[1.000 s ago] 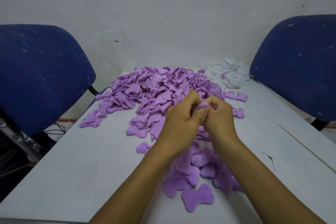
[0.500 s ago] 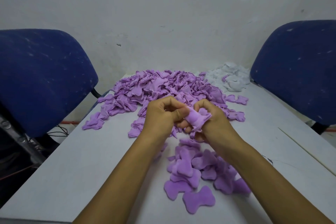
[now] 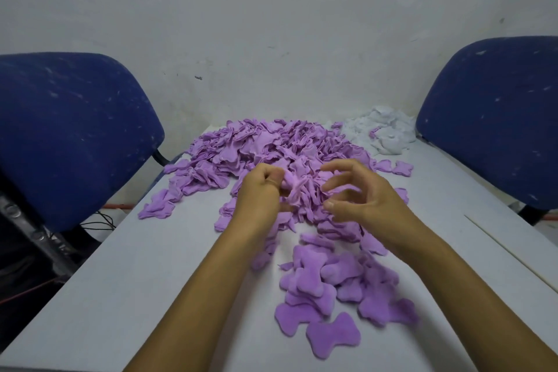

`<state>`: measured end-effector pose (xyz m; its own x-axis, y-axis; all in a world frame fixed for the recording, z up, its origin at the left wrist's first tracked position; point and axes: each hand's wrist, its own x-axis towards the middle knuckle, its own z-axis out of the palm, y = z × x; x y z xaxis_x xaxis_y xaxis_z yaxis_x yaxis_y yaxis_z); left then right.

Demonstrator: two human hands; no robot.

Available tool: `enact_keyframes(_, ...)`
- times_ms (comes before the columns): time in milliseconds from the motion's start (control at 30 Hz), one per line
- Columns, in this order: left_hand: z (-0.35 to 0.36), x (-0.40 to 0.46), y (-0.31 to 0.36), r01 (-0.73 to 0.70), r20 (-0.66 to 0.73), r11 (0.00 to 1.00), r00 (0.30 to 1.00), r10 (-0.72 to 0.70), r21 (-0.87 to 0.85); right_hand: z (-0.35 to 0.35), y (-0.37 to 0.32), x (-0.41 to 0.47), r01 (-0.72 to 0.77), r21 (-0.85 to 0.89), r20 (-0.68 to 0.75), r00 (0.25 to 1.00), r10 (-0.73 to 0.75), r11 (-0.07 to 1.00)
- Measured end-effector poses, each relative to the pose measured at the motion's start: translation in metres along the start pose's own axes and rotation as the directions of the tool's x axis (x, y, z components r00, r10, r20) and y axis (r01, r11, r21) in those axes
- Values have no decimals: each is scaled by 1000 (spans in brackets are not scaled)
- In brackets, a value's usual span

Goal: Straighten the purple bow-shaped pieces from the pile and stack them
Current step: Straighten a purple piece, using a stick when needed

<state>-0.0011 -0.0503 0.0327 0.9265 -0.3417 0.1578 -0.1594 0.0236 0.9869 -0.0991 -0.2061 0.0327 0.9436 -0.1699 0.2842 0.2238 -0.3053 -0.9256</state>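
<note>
A big pile of crumpled purple bow-shaped pieces (image 3: pixel 265 145) covers the far middle of the grey table (image 3: pixel 126 281). Nearer to me lies a loose heap of flattened purple bows (image 3: pixel 329 287). My left hand (image 3: pixel 259 196) pinches one purple piece (image 3: pixel 294 183) between thumb and curled fingers, above the pile's near edge. My right hand (image 3: pixel 362 193) hovers just to the right of that piece, fingers spread and loosely curved, and holds nothing.
A heap of white pieces (image 3: pixel 383 130) lies at the table's far right corner. Blue chair backs stand at the left (image 3: pixel 69 130) and at the right (image 3: pixel 495 118). A grey wall rises behind. Cables hang off the table's left side.
My right hand has let go of the purple piece and drawn off to the right with its fingers opened. My left hand keeps the piece and has moved slightly forward toward the pile.
</note>
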Motion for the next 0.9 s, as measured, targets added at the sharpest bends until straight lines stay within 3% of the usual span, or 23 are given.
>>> enact_keyframes(67,-4,0,0,-3,43,999,999,2,34,4,2,1,158,-323,-73,979,-191,933)
enact_keyframes(167,3,-8,-3,-71,132,987,990,51,147,13,6,1,317,-585,27,928,-372,747)
enact_keyframes(333,5,-6,-4,-20,123,997,992,11,73,24,7,0,414,-634,-35,828,-559,653)
enact_keyframes(433,6,-5,0,194,102,969,978,-179,-156,25,4,1,356,-615,-57,870,-490,703)
enact_keyframes(533,5,-4,5,421,159,814,906,-391,-401,27,4,2,285,-473,-30,940,-339,833)
enact_keyframes(600,2,-2,6,495,197,702,863,-465,-511,30,2,1,198,-290,-1,978,-207,936)
enact_keyframes(700,-2,3,7,518,201,598,833,-516,-611,36,-1,-1,6,-8,214,977,-5,1000)
enact_keyframes(767,-2,3,8,501,198,638,851,-486,-586,37,-5,-2,-159,163,288,952,107,974)
enact_keyframes(800,-2,2,7,469,196,715,879,-435,-518,36,-6,-1,-253,292,294,941,166,922)
enact_keyframes(900,-1,0,6,272,264,926,943,-203,-260,25,-5,1,-410,606,356,906,229,682)
